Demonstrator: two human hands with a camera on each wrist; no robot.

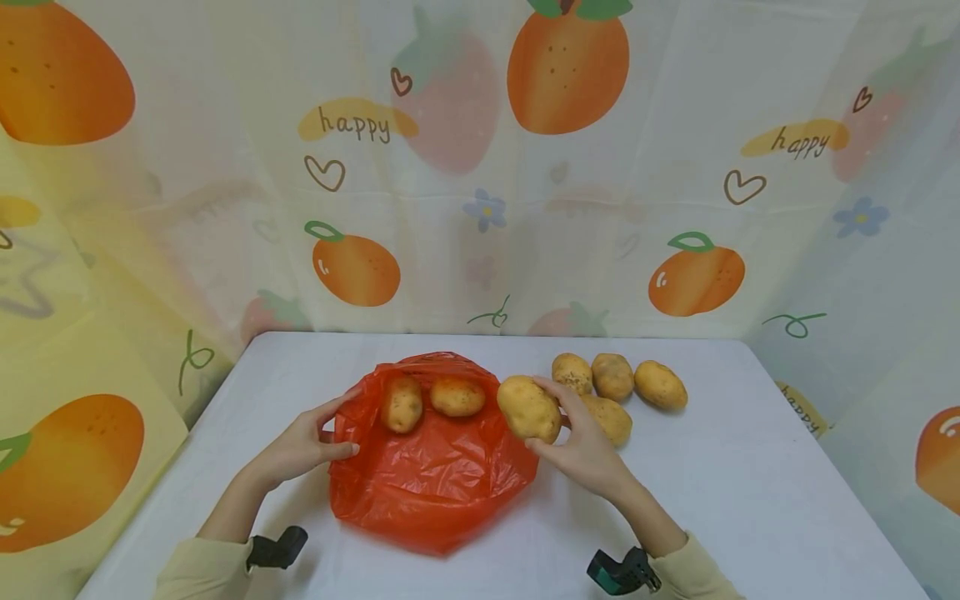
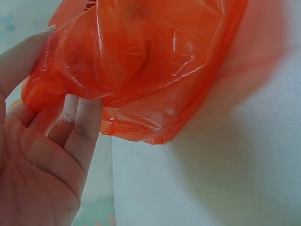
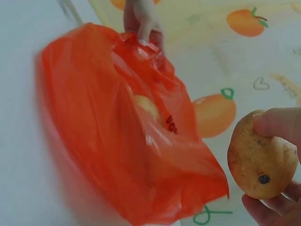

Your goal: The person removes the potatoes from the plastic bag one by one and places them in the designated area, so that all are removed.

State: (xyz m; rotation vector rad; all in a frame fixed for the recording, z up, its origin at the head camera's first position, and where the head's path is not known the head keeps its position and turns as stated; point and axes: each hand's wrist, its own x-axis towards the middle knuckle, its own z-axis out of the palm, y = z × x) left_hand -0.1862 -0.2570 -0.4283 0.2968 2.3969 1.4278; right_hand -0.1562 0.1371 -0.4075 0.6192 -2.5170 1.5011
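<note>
A red plastic bag lies with its mouth spread wide, and two potatoes show inside it, one at the left and one beside it. My left hand grips the bag's left edge between thumb and fingers; the left wrist view shows the thin red film over those fingers. At the bag's right rim, my right hand holds a potato by its side. In the right wrist view this potato has a dark spot and is apart from the bag.
Several more potatoes lie on the white table behind and right of my right hand, among them a single one at the far right. A fruit-printed cloth hangs along the table's back edge.
</note>
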